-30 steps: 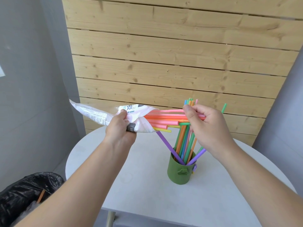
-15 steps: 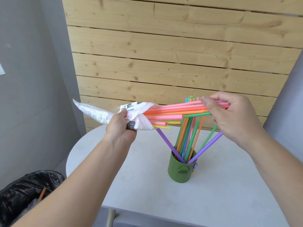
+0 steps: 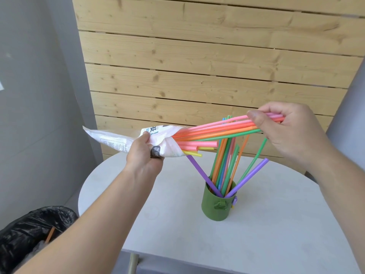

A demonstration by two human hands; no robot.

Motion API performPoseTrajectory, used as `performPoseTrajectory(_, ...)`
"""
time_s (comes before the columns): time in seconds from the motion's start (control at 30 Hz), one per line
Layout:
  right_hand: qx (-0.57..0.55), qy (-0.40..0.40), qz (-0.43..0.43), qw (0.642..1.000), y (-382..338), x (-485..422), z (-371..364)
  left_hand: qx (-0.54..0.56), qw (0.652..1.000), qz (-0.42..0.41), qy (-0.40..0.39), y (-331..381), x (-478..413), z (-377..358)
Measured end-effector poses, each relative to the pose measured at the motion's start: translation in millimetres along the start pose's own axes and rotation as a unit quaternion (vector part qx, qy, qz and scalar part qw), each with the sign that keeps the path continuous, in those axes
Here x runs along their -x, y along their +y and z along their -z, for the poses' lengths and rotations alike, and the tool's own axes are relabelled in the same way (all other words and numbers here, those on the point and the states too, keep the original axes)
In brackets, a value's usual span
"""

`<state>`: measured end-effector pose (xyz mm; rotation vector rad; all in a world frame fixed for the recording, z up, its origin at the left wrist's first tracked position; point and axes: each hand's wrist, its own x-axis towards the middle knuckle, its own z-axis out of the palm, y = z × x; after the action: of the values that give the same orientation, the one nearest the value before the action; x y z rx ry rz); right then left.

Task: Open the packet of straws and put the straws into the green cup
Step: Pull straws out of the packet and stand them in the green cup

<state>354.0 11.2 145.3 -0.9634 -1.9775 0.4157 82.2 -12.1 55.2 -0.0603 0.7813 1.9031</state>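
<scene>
My left hand [image 3: 145,155] grips a white printed straw packet [image 3: 126,139], held level above the table with its open end pointing right. My right hand [image 3: 286,133] pinches a bundle of pink, orange and green straws [image 3: 217,129] whose left ends are still inside the packet. Short pink and yellow straws [image 3: 197,148] stick out of the packet mouth below them. The green cup [image 3: 217,206] stands on the table under the bundle, holding several upright straws [image 3: 225,165], two of them purple and leaning outwards.
The cup stands on a round white table [image 3: 256,234] in front of a wooden slat wall [image 3: 197,66]. A bin lined with a black bag [image 3: 29,230] sits on the floor at the lower left. Grey walls flank both sides.
My right hand has moved right and up, drawing the bundle of straws further out of the packet. The left hand and packet have stayed almost still.
</scene>
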Motion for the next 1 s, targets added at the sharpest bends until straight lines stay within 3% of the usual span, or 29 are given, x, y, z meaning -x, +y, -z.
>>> performPoseTrajectory(0.57, -0.086, 0.024, -0.055, 0.994, 36.6, 0.8, 68.8, -0.014, 1.0, -0.027, -0.007, 9.0, 12.9, 5.3)
performPoseTrajectory(1.0, -0.04, -0.041, -0.125, 0.99, 36.6, 10.9, 99.0, -0.026, 0.999, -0.016, -0.024, 5.4, 21.0, 2.9)
